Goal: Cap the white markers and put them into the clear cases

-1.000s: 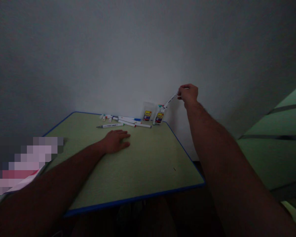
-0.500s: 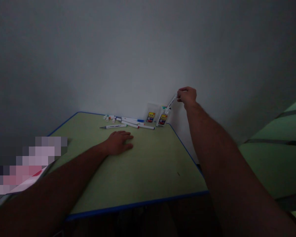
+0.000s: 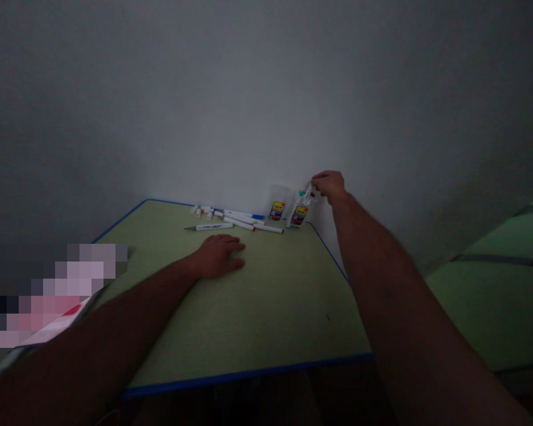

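Note:
My right hand (image 3: 331, 185) is closed on the upper end of a white marker (image 3: 308, 194), whose lower end is down inside the right clear plastic case (image 3: 298, 216). Coloured marker ends show at that case's mouth, and a yellow and dark label is on its front. Just left of it stands a second clear case (image 3: 276, 210) with a similar label. My left hand (image 3: 220, 256) lies flat on the table, fingers apart, holding nothing. Beyond it are several loose white markers (image 3: 237, 220), one a grey-tipped uncapped marker (image 3: 213, 226) lying nearest the hand.
The pale green table (image 3: 257, 319) has a blue edge and meets a grey wall (image 3: 231, 106) at the back. Several small white caps (image 3: 198, 212) lie at the back left. Another green surface (image 3: 493, 296) is at the right. A pixelated area covers the left side.
My right hand has moved down and slightly left, lowering the marker further into the right case. My left hand stays flat on the table. The view has shifted slightly.

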A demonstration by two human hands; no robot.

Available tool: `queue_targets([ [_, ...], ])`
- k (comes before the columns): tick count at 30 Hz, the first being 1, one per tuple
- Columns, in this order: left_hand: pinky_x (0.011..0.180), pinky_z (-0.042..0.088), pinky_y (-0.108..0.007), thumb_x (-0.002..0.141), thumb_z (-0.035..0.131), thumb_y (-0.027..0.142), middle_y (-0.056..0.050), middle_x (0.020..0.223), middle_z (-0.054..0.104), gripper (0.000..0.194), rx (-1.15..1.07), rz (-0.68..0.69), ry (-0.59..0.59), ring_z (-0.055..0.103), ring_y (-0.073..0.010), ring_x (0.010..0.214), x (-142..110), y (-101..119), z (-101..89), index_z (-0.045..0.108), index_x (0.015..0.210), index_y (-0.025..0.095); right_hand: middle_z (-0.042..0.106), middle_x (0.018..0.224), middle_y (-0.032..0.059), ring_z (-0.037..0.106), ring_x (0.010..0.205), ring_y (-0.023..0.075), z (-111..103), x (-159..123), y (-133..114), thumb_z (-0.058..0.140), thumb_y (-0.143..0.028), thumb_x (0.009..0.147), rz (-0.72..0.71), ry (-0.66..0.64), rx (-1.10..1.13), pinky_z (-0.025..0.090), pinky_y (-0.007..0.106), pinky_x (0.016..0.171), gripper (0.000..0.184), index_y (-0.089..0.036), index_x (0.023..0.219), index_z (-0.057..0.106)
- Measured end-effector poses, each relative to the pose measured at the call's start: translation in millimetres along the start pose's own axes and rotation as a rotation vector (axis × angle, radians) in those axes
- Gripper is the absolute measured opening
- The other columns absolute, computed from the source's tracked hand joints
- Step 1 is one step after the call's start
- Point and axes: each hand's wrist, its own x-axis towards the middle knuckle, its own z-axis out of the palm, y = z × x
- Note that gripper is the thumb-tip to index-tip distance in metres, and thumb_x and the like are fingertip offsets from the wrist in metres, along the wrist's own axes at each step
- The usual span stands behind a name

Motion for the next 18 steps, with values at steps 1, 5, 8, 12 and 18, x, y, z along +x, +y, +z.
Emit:
queue_targets([
  [1, 0.115, 0.031, -0.044, 0.089, 0.050, 0.058, -0.012, 0.149, 0.053, 0.063, -0.001, 0.002, 0.003, 0.046, -0.0288, 0.138, 0, 0, 0.3, 0.058, 0.140, 0.022, 0.065, 0.067, 0.0030, 0.063, 0.062, 0.0151, 2, 0, 2, 0.071, -0.009, 0.066, -0.009, -0.008, -0.034, 0.055, 0.029, 0.062, 0.016, -0.012, 0.082, 0.075],
  [5, 0.114, 0.032, -0.046, 0.089, 0.051, 0.058, -0.012, 0.149, 0.053, 0.063, -0.004, -0.009, 0.000, 0.046, -0.0297, 0.139, 0, 0, 0.2, 0.058, 0.140, 0.022, 0.070, 0.071, 0.0047, 0.067, 0.070, 0.0173, 8, 1, 10, 0.073, -0.010, 0.065, -0.023, -0.057, -0.123, 0.054, 0.028, 0.069, 0.019, -0.012, 0.083, 0.077],
  [8, 0.115, 0.032, -0.046, 0.089, 0.051, 0.058, -0.012, 0.149, 0.052, 0.063, -0.013, -0.012, 0.000, 0.046, -0.0297, 0.138, 0, 1, -0.3, 0.058, 0.140, 0.023, 0.072, 0.076, 0.0064, 0.069, 0.075, 0.0189, 13, 1, 14, 0.073, -0.011, 0.065, -0.044, -0.086, -0.176, 0.054, 0.029, 0.072, 0.018, -0.012, 0.083, 0.077],
  [12, 0.114, 0.032, -0.046, 0.088, 0.052, 0.058, -0.012, 0.149, 0.053, 0.063, -0.015, -0.014, 0.003, 0.046, -0.0301, 0.138, 0, 0, 0.1, 0.059, 0.140, 0.022, 0.074, 0.082, 0.0091, 0.071, 0.082, 0.0226, 18, 1, 19, 0.074, -0.012, 0.066, -0.081, -0.126, -0.274, 0.055, 0.032, 0.075, 0.016, -0.012, 0.082, 0.077],
  [18, 0.114, 0.032, -0.046, 0.089, 0.051, 0.057, -0.012, 0.148, 0.053, 0.062, -0.017, -0.003, 0.015, 0.047, -0.0297, 0.138, 0, 0, 0.7, 0.059, 0.140, 0.022, 0.074, 0.079, 0.0095, 0.071, 0.080, 0.0241, 23, 5, 26, 0.074, -0.011, 0.064, -0.182, -0.136, -0.386, 0.056, 0.036, 0.077, 0.012, -0.012, 0.076, 0.076],
])
